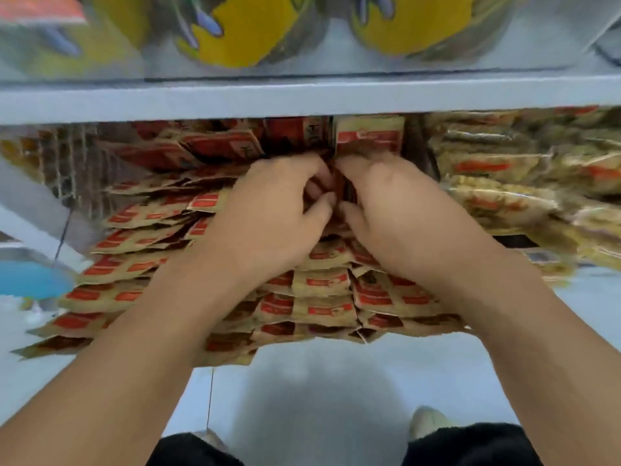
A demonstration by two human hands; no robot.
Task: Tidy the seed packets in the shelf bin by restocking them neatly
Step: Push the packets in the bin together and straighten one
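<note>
Seed packets [322,284] seemingly under shelf [302,95]

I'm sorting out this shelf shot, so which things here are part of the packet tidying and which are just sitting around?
In the job:
left hand
right hand
red-and-tan seed packets

Just there:
yellowish packets to the right
yellow-labelled bags above
blue object

pretty bright even indoor light, no harsh glare, soft grey shadow on the floor [316,391] near the feet, motion blur smearing everything, worst on the upper shelf [302,95] and far left, wide-angle bend at the edges, packets [322,284] mid-frame only semi-sharp
</note>
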